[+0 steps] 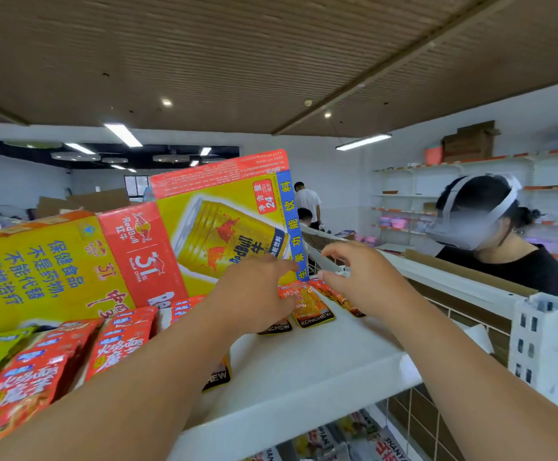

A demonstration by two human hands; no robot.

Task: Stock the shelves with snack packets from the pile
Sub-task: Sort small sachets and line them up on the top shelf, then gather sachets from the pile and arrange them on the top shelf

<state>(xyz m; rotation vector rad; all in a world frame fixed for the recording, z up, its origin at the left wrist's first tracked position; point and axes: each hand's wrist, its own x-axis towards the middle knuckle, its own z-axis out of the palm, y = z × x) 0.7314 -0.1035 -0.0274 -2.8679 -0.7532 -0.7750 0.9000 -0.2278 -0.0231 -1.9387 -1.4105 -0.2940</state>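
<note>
Head view: the small orange foil snack packets (312, 306) marked KONCHEW lie flat on the white metal top shelf (304, 371). Their long axes run away from the person, toward the yellow-and-red cardboard carton (224, 224). One lies between the hands, just beside the thumb of the left hand (254, 294), which is palm down over another; its grip is hidden. The right hand (354, 281) hovers with fingers spread and loosely curled, holding nothing visible. A third packet lies just beneath it. The left hand seems nearer the middle packet.

Bare left hand (254, 294) (right hand (361, 281) too)
</note>
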